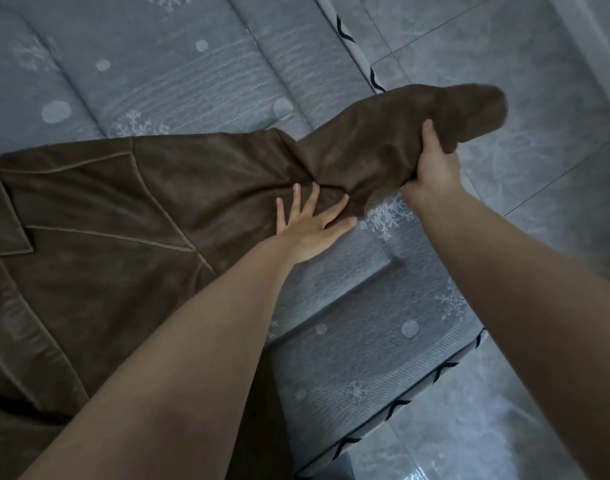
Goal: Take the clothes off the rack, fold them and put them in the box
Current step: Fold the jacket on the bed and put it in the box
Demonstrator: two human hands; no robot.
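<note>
A brown velvety shirt (pixel 99 216) with pale piping, a collar and buttons lies spread on a grey-blue mattress (pixel 179 64). Its sleeve (pixel 393 133) stretches out to the right, past the mattress edge. My left hand (pixel 314 223) presses flat with spread fingers on the shirt where the sleeve joins the body. My right hand (pixel 435 168) grips the sleeve near its cuff end and holds it lifted off the mattress. No rack or box is in view.
The mattress has a snowflake and dot pattern and a trimmed edge (pixel 414 389) running along the right. Beyond it is a grey tiled floor (pixel 539 188). A recessed seam (pixel 359 282) in the mattress lies below my left hand.
</note>
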